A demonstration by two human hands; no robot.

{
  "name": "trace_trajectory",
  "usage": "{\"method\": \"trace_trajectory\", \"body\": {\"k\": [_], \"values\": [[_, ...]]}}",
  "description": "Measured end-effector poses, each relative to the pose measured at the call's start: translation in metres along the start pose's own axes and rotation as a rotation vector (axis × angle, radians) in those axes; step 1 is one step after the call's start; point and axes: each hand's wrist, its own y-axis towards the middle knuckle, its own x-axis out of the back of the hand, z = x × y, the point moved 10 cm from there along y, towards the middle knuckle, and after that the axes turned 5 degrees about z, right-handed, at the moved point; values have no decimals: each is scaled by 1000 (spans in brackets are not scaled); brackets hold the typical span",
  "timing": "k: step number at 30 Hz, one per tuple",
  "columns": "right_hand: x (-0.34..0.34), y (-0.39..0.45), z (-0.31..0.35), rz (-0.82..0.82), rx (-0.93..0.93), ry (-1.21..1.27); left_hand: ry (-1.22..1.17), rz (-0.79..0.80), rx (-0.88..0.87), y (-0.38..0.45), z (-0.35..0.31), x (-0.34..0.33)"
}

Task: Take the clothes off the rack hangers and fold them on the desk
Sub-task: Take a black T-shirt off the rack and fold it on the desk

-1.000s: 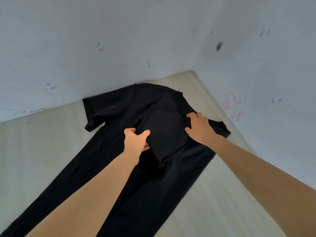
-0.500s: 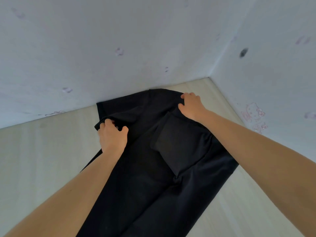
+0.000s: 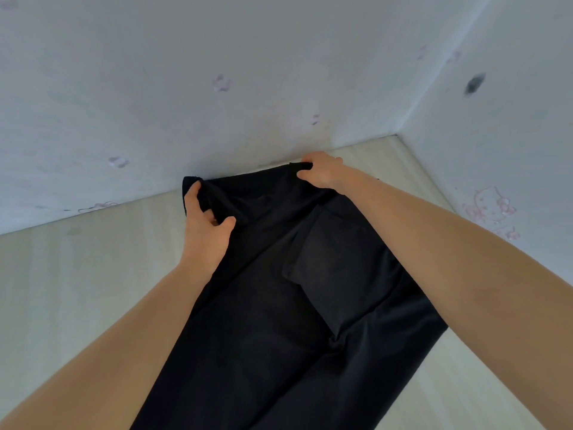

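Gripping black garment (image 3: 279,321), both hands.

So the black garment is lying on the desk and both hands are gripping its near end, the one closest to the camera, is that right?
Not quite. The black garment does lie on the desk, and both hands grip it, but at its far end, by the wall. The head view shows the left hand and the right hand bunching the cloth there.

Two pale walls (image 3: 248,57) printed with faint pink cartoon motifs meet at a corner in the upper right of the frame, one dark smudge (image 3: 474,83) marking the right wall, above a light wood-grain bench (image 3: 77,274).
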Motion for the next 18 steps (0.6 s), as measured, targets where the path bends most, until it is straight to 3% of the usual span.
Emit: {"method": "trace_trajectory", "body": {"k": [6,13,15,18], "values": [[36,-47,0,-122,176,412,77,-126,-140,-27,-35,12],[62,-157,-57,-384,217,508,69,4,-305,-119,-54,-20],[36,-176,-95,-353,114,422,132,124,-235,-140,-27,-43],[-20,-187,-144,-137,-75,206,244,300,-75,-159,20,-74]]}}
